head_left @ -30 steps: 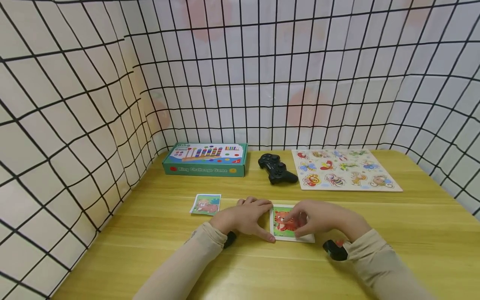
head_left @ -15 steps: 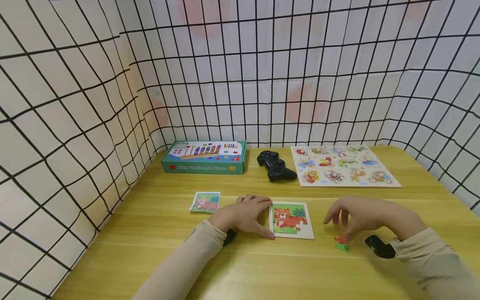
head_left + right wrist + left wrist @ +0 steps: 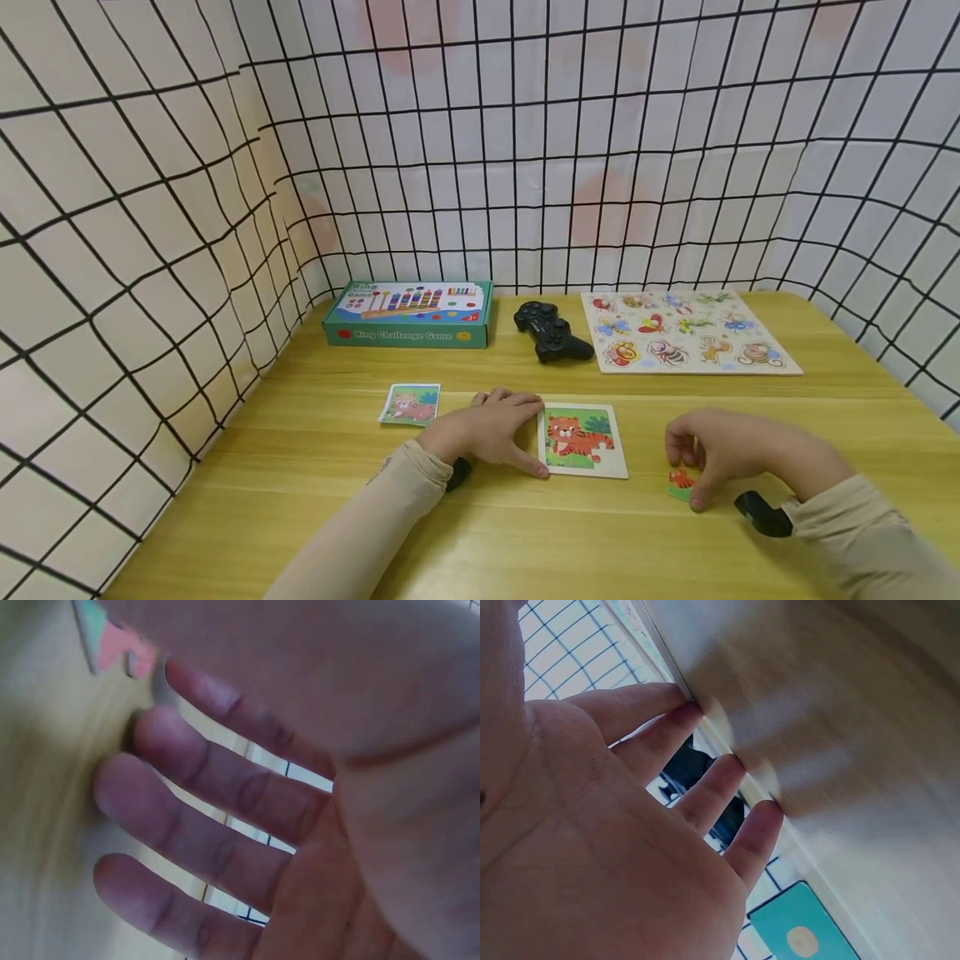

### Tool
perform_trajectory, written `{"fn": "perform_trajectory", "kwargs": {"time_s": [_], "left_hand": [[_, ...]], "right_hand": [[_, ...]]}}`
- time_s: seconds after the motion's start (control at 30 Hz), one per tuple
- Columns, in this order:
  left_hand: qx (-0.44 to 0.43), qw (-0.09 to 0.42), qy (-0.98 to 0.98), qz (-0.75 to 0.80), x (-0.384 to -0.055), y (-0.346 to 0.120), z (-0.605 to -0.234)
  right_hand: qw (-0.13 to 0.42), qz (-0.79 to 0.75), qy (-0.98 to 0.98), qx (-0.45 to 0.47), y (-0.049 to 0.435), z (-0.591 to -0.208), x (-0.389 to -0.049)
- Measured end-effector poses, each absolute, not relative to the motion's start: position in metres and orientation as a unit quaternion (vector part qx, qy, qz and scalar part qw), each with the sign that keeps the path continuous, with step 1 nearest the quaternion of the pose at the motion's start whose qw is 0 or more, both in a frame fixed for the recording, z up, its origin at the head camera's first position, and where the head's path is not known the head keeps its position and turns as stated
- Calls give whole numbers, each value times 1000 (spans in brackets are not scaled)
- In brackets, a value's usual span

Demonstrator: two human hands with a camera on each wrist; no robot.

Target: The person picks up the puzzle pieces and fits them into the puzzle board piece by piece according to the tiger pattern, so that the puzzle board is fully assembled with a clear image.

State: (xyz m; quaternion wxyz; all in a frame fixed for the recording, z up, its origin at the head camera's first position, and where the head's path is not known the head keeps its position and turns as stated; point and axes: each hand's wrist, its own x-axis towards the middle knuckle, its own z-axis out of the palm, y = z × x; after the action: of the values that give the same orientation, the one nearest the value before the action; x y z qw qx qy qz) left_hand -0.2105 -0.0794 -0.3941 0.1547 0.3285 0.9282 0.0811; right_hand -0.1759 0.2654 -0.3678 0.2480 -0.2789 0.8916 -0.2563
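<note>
In the head view a square wooden puzzle board [image 3: 610, 462] with a tiger picture lies flat, a gap at its lower right. My left hand [image 3: 491, 433] rests at the board's left edge, fingers spread, thumb by its lower left corner. The left wrist view shows these fingertips [image 3: 761, 821] touching the tabletop or board edge. Right of the board, my right hand [image 3: 738, 454] is over a small red and green puzzle piece [image 3: 681, 482], thumb and index finger at its sides. In the right wrist view the puzzle piece [image 3: 112, 637] is partly hidden and the other fingers are loosely bent.
A small tiger picture card [image 3: 411, 403] lies left of my left hand. Behind stand a green game box [image 3: 408, 315], a black game controller [image 3: 553, 332] and an insect puzzle board [image 3: 690, 333]. Black-lined walls [image 3: 540, 150] enclose the table.
My right hand has moved right from above the tiger board to the loose piece, and its thumb and index finger have come down around it. The left hand stays at the board's edge.
</note>
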Motion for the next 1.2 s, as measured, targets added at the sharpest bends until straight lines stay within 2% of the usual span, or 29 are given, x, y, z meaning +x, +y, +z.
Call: {"fn": "perform_trajectory", "kwargs": {"time_s": [0.57, 0.87, 1.2], "left_hand": [[327, 155, 928, 85, -208, -79, -392], [329, 154, 928, 83, -209, -80, -393], [332, 156, 926, 88, -210, -80, -393]], "right_hand": [[259, -260, 881, -299, 256, -372, -178], [240, -218, 900, -290, 247, -352, -187], [217, -245, 896, -301, 237, -332, -196]]}}
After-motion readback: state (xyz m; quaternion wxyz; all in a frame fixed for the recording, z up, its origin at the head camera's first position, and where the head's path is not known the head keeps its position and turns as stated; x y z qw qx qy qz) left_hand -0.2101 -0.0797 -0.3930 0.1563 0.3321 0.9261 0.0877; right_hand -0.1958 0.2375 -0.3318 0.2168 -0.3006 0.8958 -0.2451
